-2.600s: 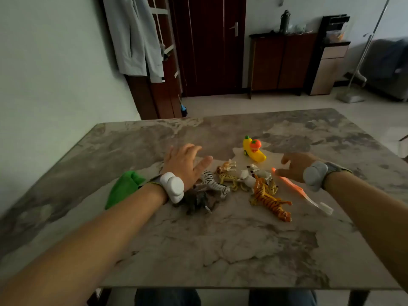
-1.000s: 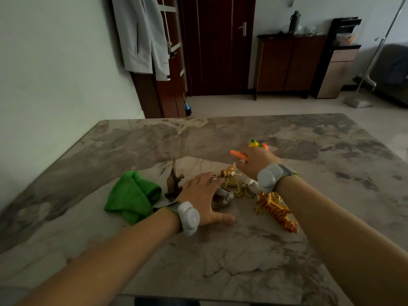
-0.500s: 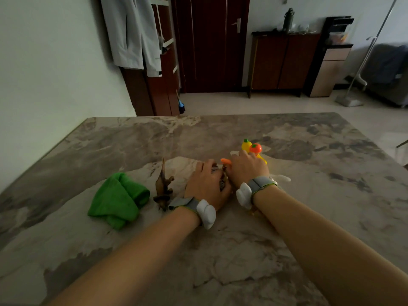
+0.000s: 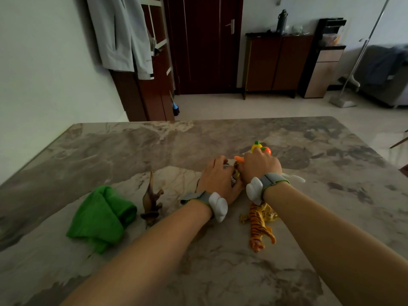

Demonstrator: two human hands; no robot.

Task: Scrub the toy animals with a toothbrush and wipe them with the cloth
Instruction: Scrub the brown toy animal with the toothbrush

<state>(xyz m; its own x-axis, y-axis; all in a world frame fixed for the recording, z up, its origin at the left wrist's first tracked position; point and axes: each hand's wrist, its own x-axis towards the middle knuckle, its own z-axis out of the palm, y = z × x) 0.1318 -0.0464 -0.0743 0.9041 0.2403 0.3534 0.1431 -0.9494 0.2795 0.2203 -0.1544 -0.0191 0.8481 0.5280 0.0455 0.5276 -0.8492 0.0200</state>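
Both hands meet over the pile of toy animals on the marble table. My left hand is closed over a striped toy animal, which is mostly hidden. My right hand grips the toothbrush; its orange end sticks out to the left and its white end shows beside the wrist. A spotted yellow toy sits between the hands. The tiger lies below my right wrist. A brown dinosaur stands to the left. The green cloth lies crumpled at the far left.
A yellow and orange toy sits just beyond my right hand. Past the far table edge are a dark door, a hanging jacket and a wooden cabinet.
My left hand has closed over the striped toy and my right hand has brought the toothbrush down against it. Over the last half second the hands have barely shifted.
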